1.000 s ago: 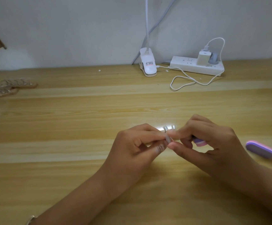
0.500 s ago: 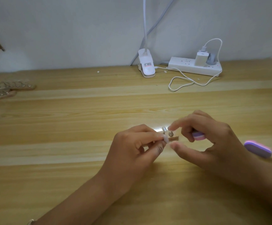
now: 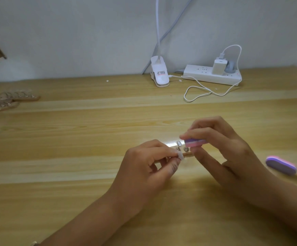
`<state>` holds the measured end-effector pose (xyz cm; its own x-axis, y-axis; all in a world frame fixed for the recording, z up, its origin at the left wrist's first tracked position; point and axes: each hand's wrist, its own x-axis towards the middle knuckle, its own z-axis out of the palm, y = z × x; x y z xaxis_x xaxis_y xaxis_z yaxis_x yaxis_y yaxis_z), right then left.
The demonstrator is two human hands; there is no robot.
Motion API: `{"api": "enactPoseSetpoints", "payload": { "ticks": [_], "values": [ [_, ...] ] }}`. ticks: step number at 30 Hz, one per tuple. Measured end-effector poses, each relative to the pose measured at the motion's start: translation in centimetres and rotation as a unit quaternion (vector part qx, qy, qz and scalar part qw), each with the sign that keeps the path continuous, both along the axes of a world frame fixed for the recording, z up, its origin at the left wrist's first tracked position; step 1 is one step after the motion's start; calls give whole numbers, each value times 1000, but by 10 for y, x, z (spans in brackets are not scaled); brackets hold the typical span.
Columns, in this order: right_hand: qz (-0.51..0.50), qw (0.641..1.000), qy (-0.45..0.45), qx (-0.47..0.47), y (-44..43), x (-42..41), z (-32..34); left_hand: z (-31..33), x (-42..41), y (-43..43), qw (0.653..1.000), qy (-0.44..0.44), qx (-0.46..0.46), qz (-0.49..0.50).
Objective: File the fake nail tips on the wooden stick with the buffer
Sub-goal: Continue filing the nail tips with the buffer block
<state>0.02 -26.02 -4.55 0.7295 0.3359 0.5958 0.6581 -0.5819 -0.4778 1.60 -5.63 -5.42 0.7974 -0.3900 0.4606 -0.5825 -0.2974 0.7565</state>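
At frame centre, fingers of my left hand (image 3: 144, 167) pinch the thin wooden stick (image 3: 188, 153) of clear curved nail tips (image 3: 179, 144) above the grained worktop (image 3: 73, 139), while my right hand (image 3: 224, 153) pinches the blocky pink-and-purple buffer (image 3: 195, 142) just above it.

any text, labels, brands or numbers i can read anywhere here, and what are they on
None can be read.
Sticker on the lamp clip: dark and red print, too blurred to read.
Power strip and charger: no print to make out.
Buffer in the right hand, spare buffer on the table, wooden stick in the left hand: no print shows.
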Motion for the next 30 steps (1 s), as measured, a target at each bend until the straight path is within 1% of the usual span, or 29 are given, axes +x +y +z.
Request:
{"api": "enactPoseSetpoints", "payload": {
  "ticks": [1,3,5,6,8,10,12,14,16,18,24,27,30],
  "values": [
    [5,1000,7,25,0,0,-1,0,0,0,1000,2,0,0],
    [17,989,73,130,1,0,0,1,-1,0,1000,4,2,3],
    [37,959,142,242,3,0,3,2,-1,0,1000,12,-4,5],
    [46,942,171,285,3,1,5,2,-1,0,1000,16,-7,5],
    [69,907,239,339,0,3,9,3,-1,-1,1000,16,-5,3],
    [111,887,297,335,-1,2,12,4,-1,-1,1000,7,6,-3],
    [145,885,324,302,1,-1,13,6,-2,0,1000,-3,18,-10],
    [124,886,340,289,1,-1,14,6,-1,0,1000,-9,19,-10],
    [77,881,356,302,-3,1,14,4,0,1,1000,-5,9,-4],
    [59,876,363,310,-5,2,15,3,1,1,1000,1,2,0],
    [58,871,381,304,0,1,14,3,1,1,1000,-14,12,2],
    [51,869,408,275,-1,0,15,5,0,1,1000,-24,13,6],
    [68,860,435,259,-2,0,16,6,-1,1,1000,-23,12,5]
  ]
}}
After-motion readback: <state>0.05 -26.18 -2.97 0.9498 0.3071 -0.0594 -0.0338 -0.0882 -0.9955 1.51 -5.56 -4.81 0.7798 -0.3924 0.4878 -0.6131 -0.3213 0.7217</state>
